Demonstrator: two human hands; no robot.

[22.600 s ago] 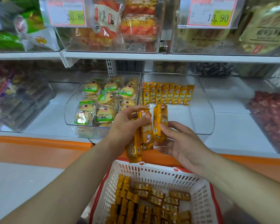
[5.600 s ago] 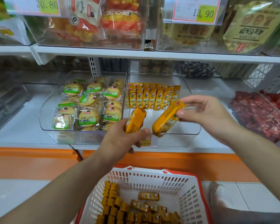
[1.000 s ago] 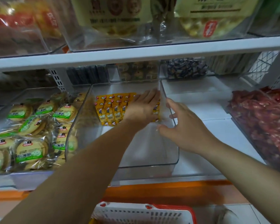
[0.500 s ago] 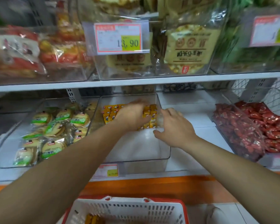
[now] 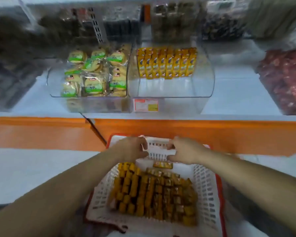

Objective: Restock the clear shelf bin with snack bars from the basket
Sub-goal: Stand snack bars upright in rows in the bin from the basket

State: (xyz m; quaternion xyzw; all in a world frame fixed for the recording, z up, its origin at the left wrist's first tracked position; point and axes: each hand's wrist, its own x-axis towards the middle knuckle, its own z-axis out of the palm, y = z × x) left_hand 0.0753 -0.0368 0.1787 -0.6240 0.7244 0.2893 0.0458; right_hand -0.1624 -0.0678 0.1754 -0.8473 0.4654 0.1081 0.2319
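- Motion blur smears the left hand (image 5: 132, 148) and right hand (image 5: 183, 151) at the far rim of the basket (image 5: 205, 189); whether either grips anything is unclear.
- Print on the price label (image 5: 146, 104) is unreadable.
- The red packets (image 5: 287, 77) at the right end of the shelf (image 5: 229, 93) are cut by the picture's edge.
- Goods (image 5: 176, 23) at the shelf's back are a dark blur.

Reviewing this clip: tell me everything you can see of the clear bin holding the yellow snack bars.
The clear bin looks like transparent plastic, open-topped, with a curved front wall. It sits upright on the white shelf, beside the bin of green-labelled cakes on its left. Yellow snack bars line its back; its front floor is bare. A price tag sits below its front left corner. No hand touches it.
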